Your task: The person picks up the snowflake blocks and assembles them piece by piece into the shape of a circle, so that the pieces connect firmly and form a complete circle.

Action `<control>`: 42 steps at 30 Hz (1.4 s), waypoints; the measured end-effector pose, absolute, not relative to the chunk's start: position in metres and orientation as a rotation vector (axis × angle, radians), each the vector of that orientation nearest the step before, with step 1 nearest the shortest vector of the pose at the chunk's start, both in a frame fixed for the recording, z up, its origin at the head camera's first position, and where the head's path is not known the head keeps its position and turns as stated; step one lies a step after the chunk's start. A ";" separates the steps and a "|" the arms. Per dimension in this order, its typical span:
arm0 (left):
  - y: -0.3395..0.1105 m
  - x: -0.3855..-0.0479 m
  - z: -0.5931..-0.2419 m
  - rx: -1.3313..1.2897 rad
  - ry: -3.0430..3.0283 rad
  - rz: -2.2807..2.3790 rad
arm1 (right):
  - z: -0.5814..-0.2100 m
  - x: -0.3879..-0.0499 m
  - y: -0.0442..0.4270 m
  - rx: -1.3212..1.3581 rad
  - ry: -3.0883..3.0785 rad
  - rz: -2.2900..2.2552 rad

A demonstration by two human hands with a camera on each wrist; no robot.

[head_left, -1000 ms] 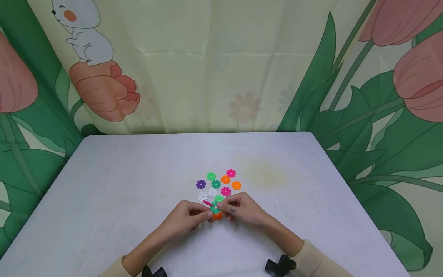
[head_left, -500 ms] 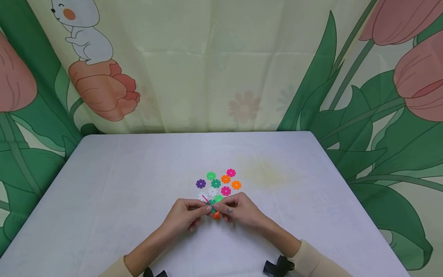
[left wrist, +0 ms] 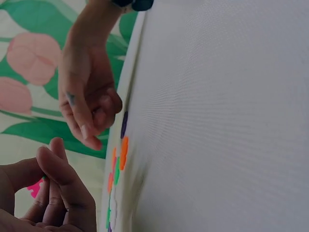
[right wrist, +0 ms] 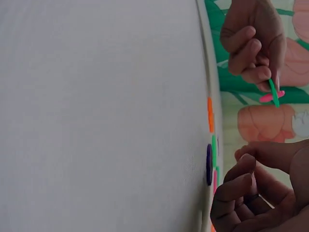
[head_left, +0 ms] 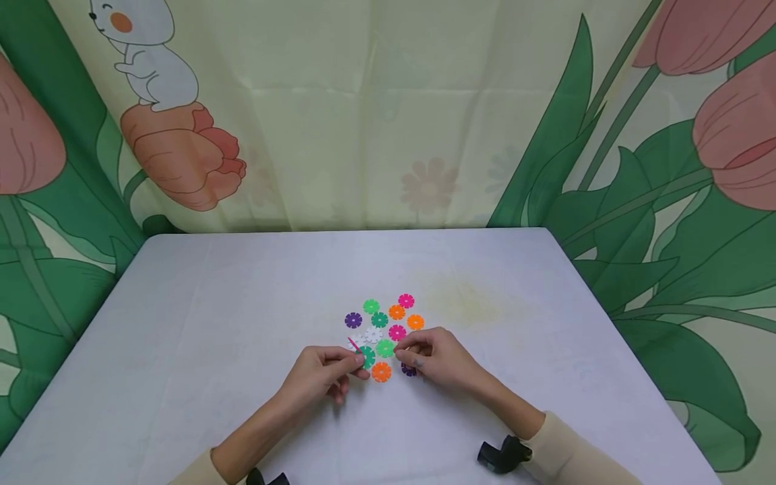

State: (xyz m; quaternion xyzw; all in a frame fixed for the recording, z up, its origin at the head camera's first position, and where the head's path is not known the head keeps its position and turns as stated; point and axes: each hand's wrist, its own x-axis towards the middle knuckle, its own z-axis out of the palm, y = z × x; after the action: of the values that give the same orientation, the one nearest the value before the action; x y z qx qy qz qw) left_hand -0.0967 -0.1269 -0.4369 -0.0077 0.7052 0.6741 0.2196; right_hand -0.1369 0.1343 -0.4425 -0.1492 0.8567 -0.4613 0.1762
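My left hand [head_left: 321,372] pinches a dark green notched plastic disc [head_left: 368,357] between thumb and forefinger. A pink disc [head_left: 354,345] is slotted crosswise into it, as the right wrist view shows on the green disc [right wrist: 273,93]. To the right, my right hand [head_left: 445,357] hovers apart from the joined pair, its fingers loosely bent and nothing visible in them. Beneath its fingertips lies a purple disc [head_left: 409,370], partly covered. An orange disc [head_left: 381,372] and a light green disc [head_left: 384,348] lie between the hands.
Beyond the hands, several more discs lie loose on the white table [head_left: 242,303]: a purple one [head_left: 353,320], white ones [head_left: 373,335], pink, green and orange ones [head_left: 415,322]. A printed curtain [head_left: 339,135] hangs behind the table's far edge.
My right hand has let go of the joined discs and moved right. The left hand has shifted slightly left with the green and pink pair, uncovering the orange disc.
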 end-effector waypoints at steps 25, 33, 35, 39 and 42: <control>-0.128 -0.094 -0.443 -0.053 1.975 1.822 | -0.446 -0.142 0.164 -0.515 2.484 -1.059; -0.128 -0.093 -0.445 -0.035 1.973 1.828 | -0.446 -0.142 0.163 -0.513 2.497 -1.078; -0.129 -0.093 -0.445 -0.035 1.973 1.826 | -0.446 -0.141 0.163 -0.496 2.491 -1.098; -0.129 -0.093 -0.444 -0.038 1.974 1.819 | -0.447 -0.141 0.163 -0.438 2.473 -1.147; -0.129 -0.093 -0.444 -0.034 1.974 1.816 | -0.448 -0.141 0.163 -0.380 2.444 -1.189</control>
State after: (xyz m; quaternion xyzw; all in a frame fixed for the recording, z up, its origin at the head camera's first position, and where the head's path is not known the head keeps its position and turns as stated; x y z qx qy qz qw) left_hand -0.0933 -0.1292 -0.4441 -0.0123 0.7167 0.6591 0.2275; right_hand -0.1408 0.1632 -0.4478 -0.1357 0.8731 -0.4248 0.1970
